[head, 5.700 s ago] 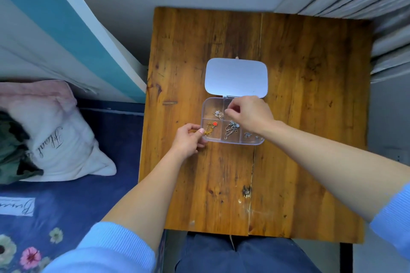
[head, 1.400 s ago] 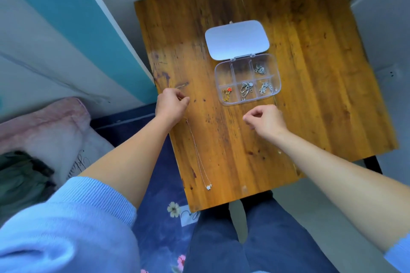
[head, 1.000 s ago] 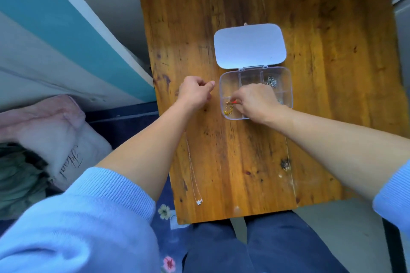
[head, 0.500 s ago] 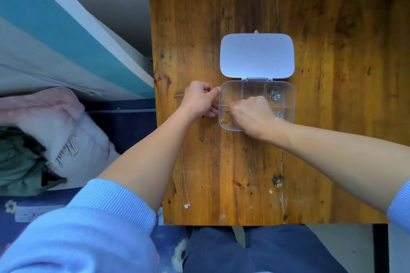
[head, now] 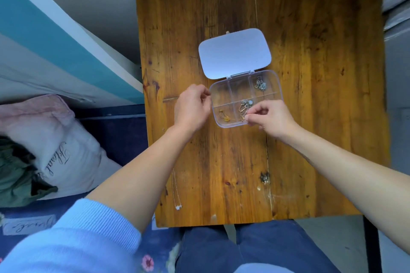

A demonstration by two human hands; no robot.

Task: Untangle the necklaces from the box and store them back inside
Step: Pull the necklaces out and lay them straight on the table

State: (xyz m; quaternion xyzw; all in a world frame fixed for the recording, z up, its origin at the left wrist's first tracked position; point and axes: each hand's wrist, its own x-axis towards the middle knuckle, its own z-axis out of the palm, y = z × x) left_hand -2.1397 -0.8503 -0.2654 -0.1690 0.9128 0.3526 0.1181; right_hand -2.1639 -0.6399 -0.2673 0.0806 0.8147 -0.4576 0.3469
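A clear compartment box [head: 238,86] lies on the wooden table [head: 310,51] with its white lid [head: 235,53] folded back. My left hand [head: 192,108] grips the box's left edge. My right hand [head: 270,116] pinches the tangled silver and gold necklaces [head: 244,106] in the front middle compartment. A gold necklace [head: 224,115] lies in the front left compartment. A silver bundle [head: 260,84] sits in the back right one. A thin silver necklace [head: 176,193] with a small pendant lies stretched out on the table near its left edge, partly under my left forearm.
A dark knot hole [head: 264,178] marks the table near its front. A bed with a white pillow [head: 55,146] and a blue floral cover stands to the left. A wall runs behind, and my knees sit below the table's front edge.
My right hand has moved from the front left compartment to the front middle one and pinches the tangle there. My left hand stays at the box's left edge. The view has shifted.
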